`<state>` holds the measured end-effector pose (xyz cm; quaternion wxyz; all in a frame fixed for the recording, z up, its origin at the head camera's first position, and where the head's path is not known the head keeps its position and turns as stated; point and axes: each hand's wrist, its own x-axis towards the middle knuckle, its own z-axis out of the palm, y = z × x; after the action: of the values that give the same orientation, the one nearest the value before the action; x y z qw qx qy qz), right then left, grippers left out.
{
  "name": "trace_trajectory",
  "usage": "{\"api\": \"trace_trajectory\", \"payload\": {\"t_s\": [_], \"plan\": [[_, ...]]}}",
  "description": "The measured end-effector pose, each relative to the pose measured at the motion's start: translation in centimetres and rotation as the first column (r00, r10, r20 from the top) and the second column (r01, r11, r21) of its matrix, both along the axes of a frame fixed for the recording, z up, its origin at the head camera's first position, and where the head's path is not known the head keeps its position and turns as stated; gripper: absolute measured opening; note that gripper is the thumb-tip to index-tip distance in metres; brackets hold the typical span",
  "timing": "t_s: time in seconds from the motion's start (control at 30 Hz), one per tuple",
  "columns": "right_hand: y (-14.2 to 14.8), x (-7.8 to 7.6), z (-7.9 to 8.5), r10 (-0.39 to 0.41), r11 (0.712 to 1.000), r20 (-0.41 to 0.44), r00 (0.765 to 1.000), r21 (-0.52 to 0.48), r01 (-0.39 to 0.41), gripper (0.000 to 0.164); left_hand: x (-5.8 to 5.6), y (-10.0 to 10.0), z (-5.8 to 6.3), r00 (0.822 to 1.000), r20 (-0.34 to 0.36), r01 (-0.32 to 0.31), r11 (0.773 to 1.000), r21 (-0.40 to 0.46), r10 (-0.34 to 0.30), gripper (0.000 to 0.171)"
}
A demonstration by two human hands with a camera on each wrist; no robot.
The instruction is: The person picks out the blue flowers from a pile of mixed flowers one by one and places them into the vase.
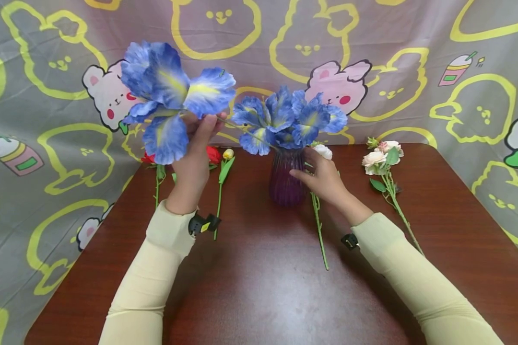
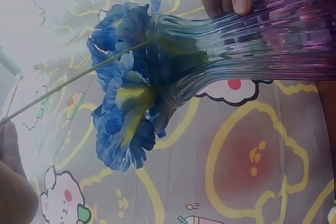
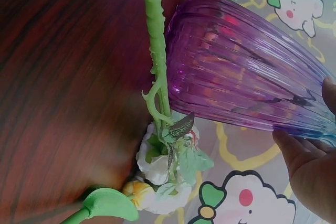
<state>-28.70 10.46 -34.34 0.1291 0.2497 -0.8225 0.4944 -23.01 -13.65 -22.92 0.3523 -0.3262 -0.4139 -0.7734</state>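
My left hand (image 1: 192, 160) pinches the thin stem (image 2: 73, 78) of a blue iris (image 1: 168, 86) with yellow streaks, its large bloom raised at the left. The stem slants across to the mouth of a ribbed glass vase (image 1: 287, 182), purple at the base and clear bluish at the neck. Blue irises (image 1: 285, 115) fill the vase's top. My right hand (image 1: 325, 177) holds the upright vase near its neck, thumb on one side and fingers on the other (image 3: 312, 177).
A white flower (image 1: 323, 152) with a green stem lies just right of the vase. Pale pink roses (image 1: 382, 158) lie farther right. A yellow tulip (image 1: 228, 154) and red flowers (image 1: 213, 154) are at the left. Behind the brown table (image 1: 259, 287) hangs a cartoon-print cloth (image 1: 397, 28).
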Motion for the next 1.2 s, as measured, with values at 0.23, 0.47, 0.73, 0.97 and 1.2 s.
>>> {"api": "trace_trajectory", "payload": {"t_s": [0.23,0.47,0.73,0.97,1.2], "plan": [[0.0,-0.1,-0.2,0.011,1.000,-0.011,1.000,-0.026,-0.011,0.059,0.1,0.2,0.2,0.998,0.028,-0.052,0.998,0.028,0.051,0.015],[0.1,0.0,-0.2,0.018,0.999,0.001,1.000,-0.035,-0.018,0.059,0.1,0.5,0.3,0.996,0.025,-0.084,0.996,0.031,0.084,0.004],[-0.6,2.0,1.9,0.037,0.997,0.023,0.999,-0.065,-0.036,0.054,-0.4,1.0,-0.2,0.995,0.004,-0.095,0.995,0.010,0.095,0.015],[-0.3,1.0,0.9,0.016,0.999,0.034,0.999,-0.040,-0.015,0.057,-0.4,1.7,-0.6,1.000,-0.004,-0.030,0.999,-0.046,0.030,0.026],[-0.1,0.0,-0.4,0.010,0.999,0.016,1.000,-0.042,-0.009,0.059,-2.6,1.1,-3.8,0.918,-0.040,-0.356,0.777,-0.520,0.394,0.013]]}}
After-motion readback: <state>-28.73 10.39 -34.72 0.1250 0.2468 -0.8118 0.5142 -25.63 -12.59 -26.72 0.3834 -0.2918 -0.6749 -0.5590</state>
